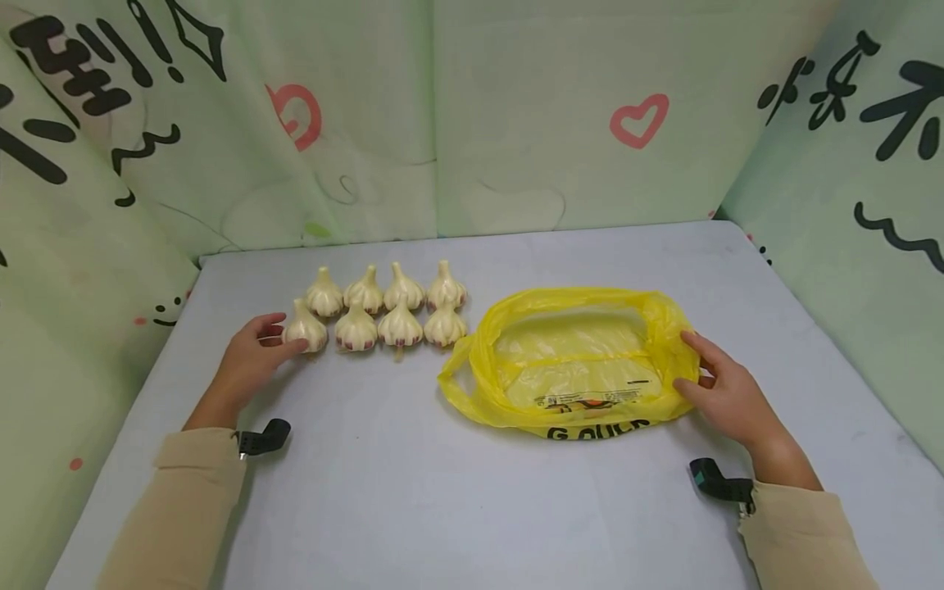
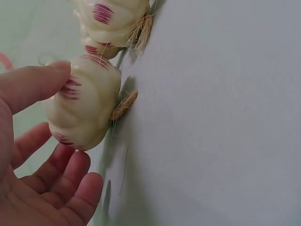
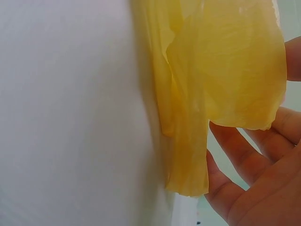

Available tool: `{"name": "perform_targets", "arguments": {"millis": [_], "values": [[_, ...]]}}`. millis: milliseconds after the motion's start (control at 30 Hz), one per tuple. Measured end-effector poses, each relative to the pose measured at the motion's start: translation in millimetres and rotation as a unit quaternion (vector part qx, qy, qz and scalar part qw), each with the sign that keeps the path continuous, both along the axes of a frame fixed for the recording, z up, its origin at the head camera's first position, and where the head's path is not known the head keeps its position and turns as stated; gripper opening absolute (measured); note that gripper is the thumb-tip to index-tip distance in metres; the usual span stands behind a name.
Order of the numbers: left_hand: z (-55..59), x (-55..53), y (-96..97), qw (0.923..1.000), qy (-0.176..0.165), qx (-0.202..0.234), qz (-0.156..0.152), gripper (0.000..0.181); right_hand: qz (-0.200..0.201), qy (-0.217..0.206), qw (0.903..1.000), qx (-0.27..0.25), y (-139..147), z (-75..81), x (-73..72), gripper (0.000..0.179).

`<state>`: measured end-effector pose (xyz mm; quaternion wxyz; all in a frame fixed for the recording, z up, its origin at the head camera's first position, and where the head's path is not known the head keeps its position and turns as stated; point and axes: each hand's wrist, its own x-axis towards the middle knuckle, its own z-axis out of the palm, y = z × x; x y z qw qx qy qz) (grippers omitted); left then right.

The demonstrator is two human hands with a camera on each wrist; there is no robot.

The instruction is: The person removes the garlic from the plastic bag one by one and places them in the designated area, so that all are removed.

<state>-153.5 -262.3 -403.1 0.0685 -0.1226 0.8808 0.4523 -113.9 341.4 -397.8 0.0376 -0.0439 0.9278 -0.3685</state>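
At the front left end of two rows of garlic bulbs, my left hand (image 1: 254, 356) pinches one garlic bulb (image 1: 306, 328) between thumb and fingers. In the left wrist view that bulb (image 2: 87, 101) has purple streaks and a brown root tuft; the lower fingers (image 2: 75, 176) stay off it. The other garlic bulbs (image 1: 401, 324) stand stem up, close together. My right hand (image 1: 730, 397) holds the right side of a yellow plastic bag (image 1: 487, 389), its mouth spread wide. In the right wrist view, hanging yellow plastic (image 3: 235, 61) partly hides the thumb and fingertips.
A light-coloured cloth covers the table (image 1: 413, 492). Pale green printed curtains (image 1: 516, 123) enclose it at the back and both sides. The bag's loop handle (image 1: 457, 385) lies just right of the front garlic row.
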Motion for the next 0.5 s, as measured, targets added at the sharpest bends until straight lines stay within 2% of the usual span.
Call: {"name": "perform_targets", "arguments": {"millis": [200, 500], "values": [[2.9, -0.3, 1.7, 1.0, -0.001, 0.005, 0.006, 0.07, 0.002, 0.002, 1.0, -0.002, -0.1, 0.6, 0.1, 0.068], [6.6, -2.1, 3.2, 0.9997, -0.018, 0.011, -0.009, 0.065, 0.003, -0.001, 1.0, -0.002, -0.2, 0.8, 0.2, 0.069]]}}
